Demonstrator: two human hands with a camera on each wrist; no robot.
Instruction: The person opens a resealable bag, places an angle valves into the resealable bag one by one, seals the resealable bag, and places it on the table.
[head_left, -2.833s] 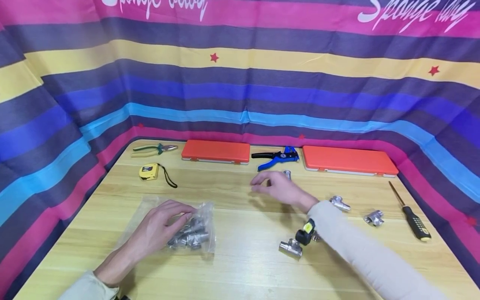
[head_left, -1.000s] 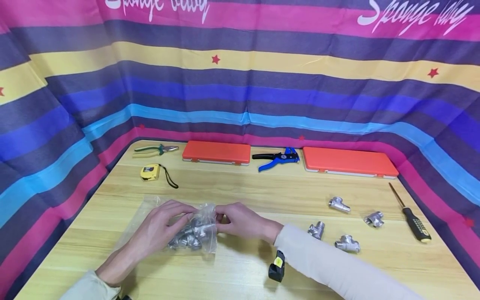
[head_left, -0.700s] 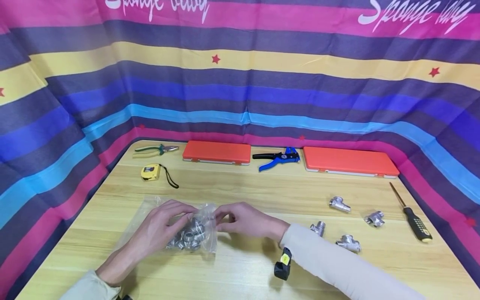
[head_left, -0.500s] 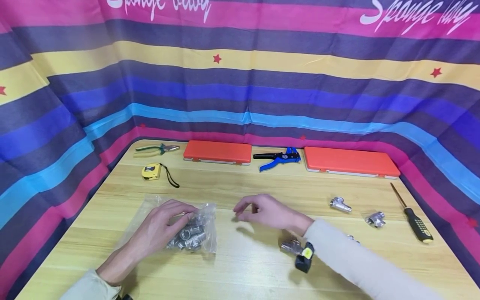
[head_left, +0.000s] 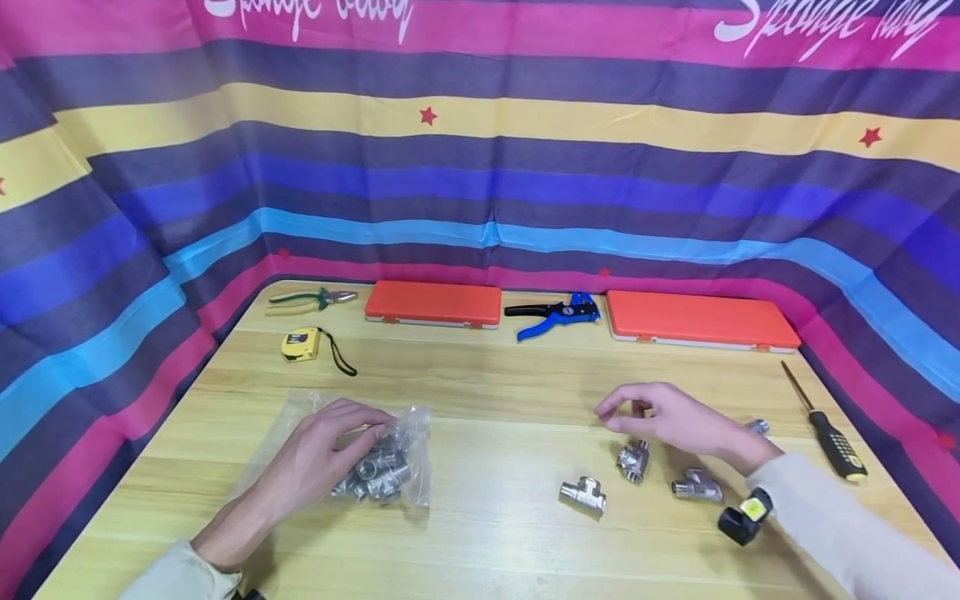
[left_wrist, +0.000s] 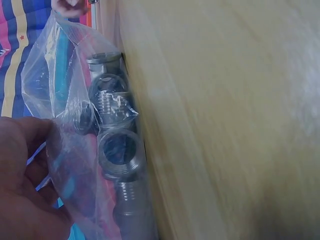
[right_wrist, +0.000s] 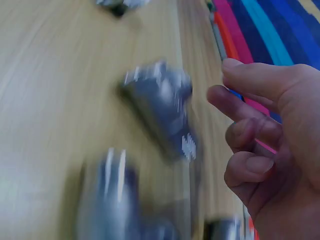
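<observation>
Tee fittings: three loose on tabletop (head_left: 487, 533) at centre-right — one (head_left: 582, 495) lying alone, second (head_left: 633, 461) just under right hand (head_left: 678, 421), third (head_left: 697, 486) beside wrist. Right hand hovering low over second fitting, fingers (right_wrist: 242, 132) loosely curled, holding nothing, not touching metal. Right-wrist view too blurred for more. Left hand (head_left: 318, 454) resting flat on clear plastic bag (head_left: 408, 433) w/ more fittings inside, fingers relaxed, spread over bag, pinning it to tabletop at front-left. Further back: tape measure (head_left: 298, 343), pliers (head_left: 311, 297), two orange cases (head_left: 432, 302), blue stripper (head_left: 555, 316). Screwdriver (head_left: 828, 425) far right.
</observation>
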